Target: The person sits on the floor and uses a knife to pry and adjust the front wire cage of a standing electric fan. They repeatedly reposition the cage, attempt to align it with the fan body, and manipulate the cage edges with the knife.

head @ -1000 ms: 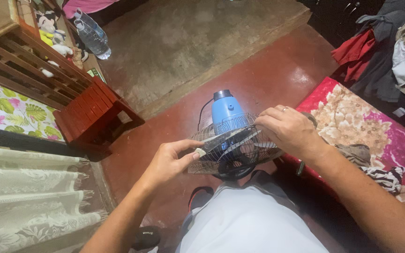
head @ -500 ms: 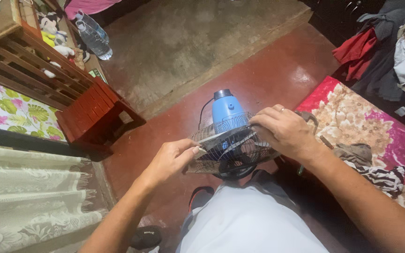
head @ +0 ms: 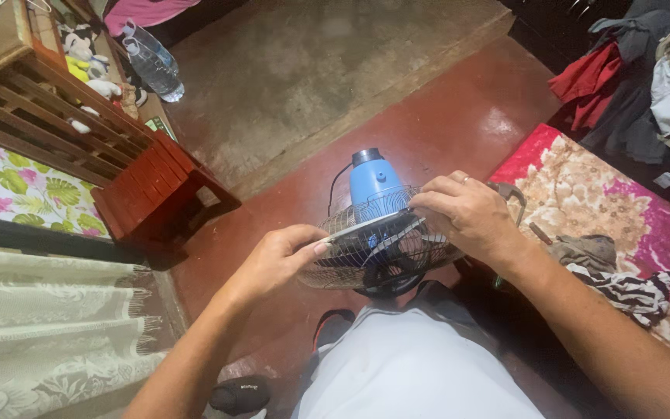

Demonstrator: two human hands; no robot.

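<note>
1. Head view, the only angle here: the person is holding a small electric fan [head: 378,240] in front of their lap, above the red floor [head: 443,132], tipped so the wire cage is facing up at the camera and the blue motor housing [head: 371,180] is pointing to the far side.

2. The left hand [head: 273,260] is pinching the near-left rim of the wire guard [head: 358,256], thumb on top and fingers curled underneath. The right hand [head: 467,213] is gripping the far-right rim, fingers draped over the wires. So both hands are clamped on the cage, neither one free.

3. Looks like they're working on the guard where its two halves meet, though I can't really tell if there's a clip or a screw there, since the wires are blurring together under the dim light.

4. To do this bit well, I'd say keep gripping on opposite sides like that so the ring isn't twisting, and keep fingertips on the outer rim rather than poking through toward the dark blades.

5. Stuff around: a patterned red and pink mat [head: 583,202] is lying to the right with what looks like pliers [head: 509,192] just past the right hand, a red wooden stool [head: 157,186] is sitting to the left, and plastic bottles [head: 153,66] are standing far left.
</note>
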